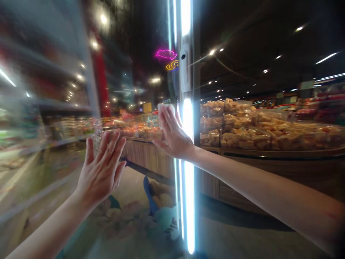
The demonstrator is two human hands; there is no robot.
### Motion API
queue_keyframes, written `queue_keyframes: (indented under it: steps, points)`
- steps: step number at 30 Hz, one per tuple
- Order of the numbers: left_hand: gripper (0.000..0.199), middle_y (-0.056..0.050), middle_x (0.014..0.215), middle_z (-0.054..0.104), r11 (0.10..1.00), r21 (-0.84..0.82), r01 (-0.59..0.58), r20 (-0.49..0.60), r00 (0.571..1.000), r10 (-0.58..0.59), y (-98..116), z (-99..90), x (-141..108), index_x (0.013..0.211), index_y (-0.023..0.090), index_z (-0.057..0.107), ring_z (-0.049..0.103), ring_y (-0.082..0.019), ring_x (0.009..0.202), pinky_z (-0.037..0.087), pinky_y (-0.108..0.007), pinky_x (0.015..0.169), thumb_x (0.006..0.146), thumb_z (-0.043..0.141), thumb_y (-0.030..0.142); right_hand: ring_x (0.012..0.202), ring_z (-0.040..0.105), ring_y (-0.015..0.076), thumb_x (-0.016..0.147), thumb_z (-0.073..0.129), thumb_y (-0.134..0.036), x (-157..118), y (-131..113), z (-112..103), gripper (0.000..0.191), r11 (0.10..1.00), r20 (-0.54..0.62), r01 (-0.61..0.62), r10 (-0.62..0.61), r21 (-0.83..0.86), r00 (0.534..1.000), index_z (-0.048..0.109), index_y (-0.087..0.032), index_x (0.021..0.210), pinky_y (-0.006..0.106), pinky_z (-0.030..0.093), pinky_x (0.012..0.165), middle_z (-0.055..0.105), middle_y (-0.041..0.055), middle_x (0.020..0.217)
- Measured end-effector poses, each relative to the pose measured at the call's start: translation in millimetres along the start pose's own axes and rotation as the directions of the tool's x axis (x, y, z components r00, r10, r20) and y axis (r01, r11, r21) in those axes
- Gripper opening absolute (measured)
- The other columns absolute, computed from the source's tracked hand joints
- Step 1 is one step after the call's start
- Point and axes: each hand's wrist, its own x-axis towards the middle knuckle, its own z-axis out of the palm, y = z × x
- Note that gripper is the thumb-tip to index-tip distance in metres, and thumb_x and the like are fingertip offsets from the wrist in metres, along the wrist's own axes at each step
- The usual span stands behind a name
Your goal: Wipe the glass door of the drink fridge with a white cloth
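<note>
My right hand [174, 133] reaches across from the right, fingers straight and close together, laid against a glass pane [140, 93] beside a bright vertical light strip [188, 201]. Pale edges of what looks like a thin white cloth [161, 107] show around its fingertips; most of it is hidden beneath them. Lower and to the left, my left hand [101, 169] is open with its fingers spread, palm toward the glass. Nothing shows in it, and whether it touches the pane I cannot tell. Above my right hand, a grey handle-like piece [185, 68] interrupts the light strip.
Beyond the strip, a wood-fronted stand [250, 172] carries stacks of packaged yellowish goods [242, 126]. A pink neon outline [166, 54] shows in the glass. Blurred shelving [32, 140] runs along the left. Faint coloured shapes [159, 205] appear low on the pane.
</note>
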Motion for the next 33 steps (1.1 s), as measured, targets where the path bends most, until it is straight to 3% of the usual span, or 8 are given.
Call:
queue_keyframes:
  steps: [2, 7, 11, 16, 21, 26, 30, 33]
  points:
    - [0.083, -0.010, 0.171, 0.026, 1.000, 0.003, 0.007, 0.000, 1.000, -0.007, -2, -1.6, 5, 0.166, 0.026, -0.002, 0.012, -0.026, 0.161, 0.002, -0.058, 0.133, 0.101, 0.049, 0.032, 0.161, -0.010, 0.0382, 0.099, 0.046, -0.066, 3, -6, 2, 0.108, 0.996, -0.056, -0.095, 0.095, 0.003, 0.994, -0.018, -0.007, 0.163, 0.069, 0.010, 0.130, -0.003, 0.0210, 0.173]
    - [0.079, -0.011, 0.172, 0.024, 0.996, 0.079, -0.049, 0.000, 0.999, 0.050, -16, -3.2, 6, 0.167, 0.021, 0.006, 0.006, -0.024, 0.162, 0.000, -0.055, 0.133, 0.102, 0.049, 0.033, 0.162, 0.011, 0.0338, 0.095, 0.047, -0.073, 7, -15, 6, 0.111, 0.973, 0.083, 0.229, -0.232, 0.038, 0.969, -0.006, -0.007, 0.166, 0.057, 0.019, 0.133, 0.019, 0.0193, 0.172]
    - [0.081, -0.011, 0.174, 0.018, 0.994, 0.106, -0.004, -0.002, 1.000, 0.004, -34, -8.9, -1, 0.167, 0.023, 0.001, 0.004, -0.024, 0.163, -0.001, -0.057, 0.133, 0.102, 0.049, 0.032, 0.161, -0.010, 0.0401, 0.102, 0.037, -0.063, 36, -4, 3, 0.101, 0.996, -0.082, -0.062, 0.057, -0.062, 0.995, -0.010, 0.001, 0.164, 0.069, 0.005, 0.129, -0.002, 0.0269, 0.172]
    - [0.082, -0.012, 0.173, 0.019, 0.991, 0.130, 0.022, 0.022, 0.999, -0.025, -55, -20.0, -14, 0.167, 0.024, 0.002, 0.000, -0.027, 0.163, 0.003, -0.059, 0.133, 0.101, 0.050, 0.031, 0.163, 0.011, 0.0272, 0.091, 0.045, -0.081, 55, -22, 6, 0.111, 0.950, 0.057, 0.312, -0.311, 0.004, 0.949, 0.007, -0.012, 0.168, 0.044, 0.013, 0.136, 0.023, 0.0117, 0.173]
    - [0.083, -0.009, 0.175, 0.014, 0.989, 0.125, 0.084, -0.006, 0.996, -0.084, -75, -30.7, -26, 0.167, 0.027, 0.000, -0.003, -0.028, 0.162, 0.001, -0.062, 0.132, 0.101, 0.050, 0.031, 0.160, -0.010, 0.0412, 0.101, 0.035, -0.067, 82, -41, 12, 0.103, 0.993, -0.017, 0.108, -0.109, -0.049, 0.994, -0.001, 0.007, 0.163, 0.068, 0.003, 0.130, 0.003, 0.0311, 0.171]
    - [0.081, -0.009, 0.175, 0.011, 0.985, 0.141, 0.095, -0.002, 0.995, -0.096, -91, -39.5, -39, 0.167, 0.028, 0.002, -0.008, -0.029, 0.161, 0.001, -0.063, 0.132, 0.102, 0.049, 0.030, 0.164, 0.007, 0.0246, 0.093, 0.038, -0.080, 99, -76, 24, 0.101, 0.886, 0.112, 0.462, -0.462, 0.023, 0.880, 0.028, -0.010, 0.164, 0.040, 0.008, 0.136, 0.026, 0.0103, 0.173]
    - [0.081, -0.011, 0.174, 0.013, 0.978, 0.171, 0.122, -0.016, 0.993, -0.121, -101, -46.5, -49, 0.167, 0.026, 0.001, -0.003, -0.027, 0.162, 0.001, -0.060, 0.132, 0.102, 0.050, 0.031, 0.161, -0.005, 0.0420, 0.099, 0.033, -0.070, 121, -93, 30, 0.105, 0.968, 0.024, 0.252, -0.252, -0.007, 0.967, 0.007, 0.010, 0.162, 0.065, 0.001, 0.132, 0.005, 0.0296, 0.172]
    - [0.080, -0.012, 0.174, 0.014, 0.975, 0.184, 0.125, -0.023, 0.992, -0.123, -109, -52.3, -60, 0.167, 0.023, 0.003, -0.003, -0.026, 0.163, -0.001, -0.057, 0.133, 0.103, 0.049, 0.031, 0.162, -0.006, 0.0364, 0.095, 0.040, -0.075, 122, -112, 37, 0.108, 0.936, 0.052, 0.352, -0.352, 0.013, 0.934, 0.015, 0.004, 0.164, 0.058, 0.001, 0.134, 0.010, 0.0227, 0.173]
